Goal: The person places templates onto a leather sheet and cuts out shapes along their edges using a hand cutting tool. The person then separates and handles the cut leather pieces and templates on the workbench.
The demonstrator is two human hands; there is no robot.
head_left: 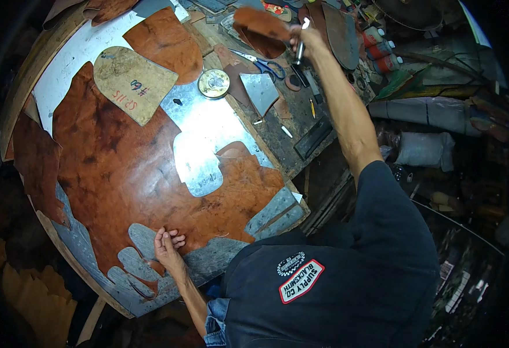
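Note:
A large reddish-brown leather hide [121, 156] with cut-out edges lies across the table. My left hand [170, 243] rests at its near edge, fingers loosely bent and apart, with nothing visible in them. At the far right my right hand [307, 43] is closed on a rounded brown leather piece [261, 24], blurred by motion. A slim silver-coloured tool [300, 53] is in the same hand; its kind is unclear. A beige rounded template [132, 84] with handwritten marks overlaps the hide, near another rounded brown leather piece [167, 43].
A round tin-like disc [214, 84] stands at the sheet-metal tabletop's [205, 124] far side. Blue-handled scissors [263, 65], a grey offcut [259, 93] and a yellow pencil [312, 108] lie on the side bench [292, 124]. Several red-labelled bottles [380, 50] sit beyond.

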